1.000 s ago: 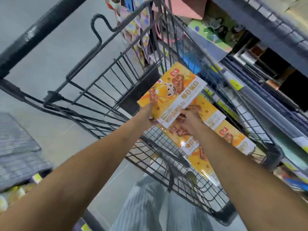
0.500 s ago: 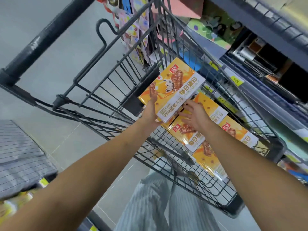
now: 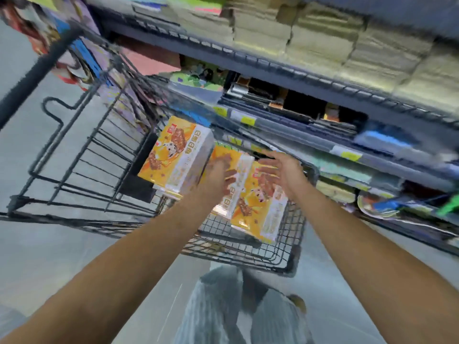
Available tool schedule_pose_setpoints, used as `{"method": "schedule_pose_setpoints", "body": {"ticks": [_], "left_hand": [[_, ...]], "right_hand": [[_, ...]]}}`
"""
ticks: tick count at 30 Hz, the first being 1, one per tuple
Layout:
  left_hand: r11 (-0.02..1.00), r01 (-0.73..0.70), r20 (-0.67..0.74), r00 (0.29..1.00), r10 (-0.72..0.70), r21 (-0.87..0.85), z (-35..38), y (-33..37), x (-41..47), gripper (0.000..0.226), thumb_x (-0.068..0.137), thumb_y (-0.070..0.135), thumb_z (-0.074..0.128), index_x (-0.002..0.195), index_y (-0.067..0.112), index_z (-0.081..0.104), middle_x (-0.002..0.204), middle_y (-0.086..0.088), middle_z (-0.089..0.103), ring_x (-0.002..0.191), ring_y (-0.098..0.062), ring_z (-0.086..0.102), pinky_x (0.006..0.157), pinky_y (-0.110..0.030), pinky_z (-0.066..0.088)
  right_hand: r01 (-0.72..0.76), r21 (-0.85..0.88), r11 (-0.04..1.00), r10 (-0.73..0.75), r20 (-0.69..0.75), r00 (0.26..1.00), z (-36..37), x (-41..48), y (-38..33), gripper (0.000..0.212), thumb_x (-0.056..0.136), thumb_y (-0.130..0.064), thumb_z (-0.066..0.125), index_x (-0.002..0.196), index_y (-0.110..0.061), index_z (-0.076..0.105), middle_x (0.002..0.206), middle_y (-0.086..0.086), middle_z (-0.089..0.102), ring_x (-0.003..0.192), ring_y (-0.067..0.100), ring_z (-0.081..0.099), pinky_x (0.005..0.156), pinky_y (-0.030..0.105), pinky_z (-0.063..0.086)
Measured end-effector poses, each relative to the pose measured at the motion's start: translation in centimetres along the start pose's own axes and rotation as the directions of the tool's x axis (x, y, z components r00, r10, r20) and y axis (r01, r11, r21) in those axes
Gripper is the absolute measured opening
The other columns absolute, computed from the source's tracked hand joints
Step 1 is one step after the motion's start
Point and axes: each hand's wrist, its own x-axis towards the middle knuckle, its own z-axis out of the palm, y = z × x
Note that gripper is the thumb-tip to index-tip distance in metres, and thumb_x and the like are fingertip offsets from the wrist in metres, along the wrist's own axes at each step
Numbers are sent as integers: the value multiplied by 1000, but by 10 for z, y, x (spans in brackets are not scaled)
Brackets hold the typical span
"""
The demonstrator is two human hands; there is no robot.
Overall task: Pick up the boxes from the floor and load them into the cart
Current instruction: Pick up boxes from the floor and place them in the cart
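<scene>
Boxes [image 3: 258, 207] lay in the cart [image 3: 290, 261], long axes running away from the person, just under both hands. Left hand [image 3: 218, 175] and right hand [image 3: 280, 172] hovered spread and empty (blur hid any contact); the left sat nearer the far box [image 3: 173, 155].

Within the cart [image 3: 294, 256], one box [image 3: 173, 155] lay toward the left side, the other boxes [image 3: 258, 212] lay just beside it along the right edge, and the shelving [image 3: 273, 78] stood beyond that right edge.
</scene>
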Motion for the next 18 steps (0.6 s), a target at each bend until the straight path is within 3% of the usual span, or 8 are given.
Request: {"method": "schedule_pose_setpoints", "body": {"ticks": [3, 6, 9, 13, 18], "left_hand": [[988, -66, -11, 998, 68, 137, 76, -23, -18, 43, 95, 47, 44, 123, 16, 53, 110, -1, 59, 92, -18, 54, 75, -32, 36], [979, -91, 41, 996, 85, 184, 146, -51, -37, 49, 96, 46, 42, 129, 12, 52, 112, -2, 60, 75, -11, 53, 76, -31, 33], [960, -117, 105, 990, 92, 255, 222, -88, -59, 48, 96, 45, 41, 130, 13, 52, 101, 1, 60, 70, -10, 51, 78, -31, 36], [914, -158, 222, 972, 77, 374, 329, -147, -97, 44, 95, 48, 40, 122, 17, 57, 120, 1, 62, 94, -16, 56, 103, -40, 33], [841, -234, 382, 923, 35, 487, 441, -210, -139, 33, 96, 48, 38, 103, 21, 55, 99, 3, 61, 79, -10, 55, 83, -33, 34]], "right_hand": [[45, 66, 997, -41, -71, 997, -78, -32, 1, 20, 97, -24, 49, 110, -12, 60, 95, 6, 69, 72, 17, 63, 61, 26, 47], [85, 118, 989, -70, -126, 990, -145, -66, 9, 13, 97, -22, 49, 97, -15, 60, 91, 6, 68, 72, 17, 62, 64, 27, 46], [139, 147, 979, -111, -185, 976, -224, -109, 21, 12, 96, -23, 50, 93, -17, 59, 89, 5, 68, 74, 18, 62, 67, 28, 46], [187, 198, 962, -119, -311, 943, -333, -170, 42, 14, 97, -21, 49, 87, -17, 58, 85, 5, 66, 72, 17, 61, 65, 27, 47], [280, 315, 907, -107, -470, 876, -448, -238, 69, 14, 97, -19, 46, 92, -13, 58, 82, 5, 64, 69, 16, 60, 64, 26, 43]]}}
